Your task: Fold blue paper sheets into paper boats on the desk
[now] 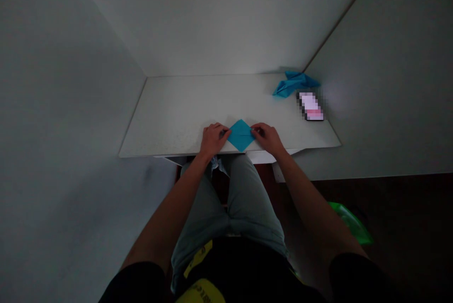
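A blue sheet of folded paper [241, 136] lies diamond-shaped near the front edge of the white table, with a crease line running across its middle. My left hand [213, 138] pinches its left corner between thumb and fingers. At the opposite corner, my right hand [266, 137] grips the paper with the fingertips. Both hands rest low, close to the tabletop. Toward the back right sits a folded blue paper shape [296, 84] with pointed ends, apart from both hands.
A phone [311, 106] with a blurred-out screen lies at the table's right side, just in front of the folded shape. Walls close in the white table [170, 114] at the back and both sides. A green plastic item [351, 222] is on the dark floor at lower right.
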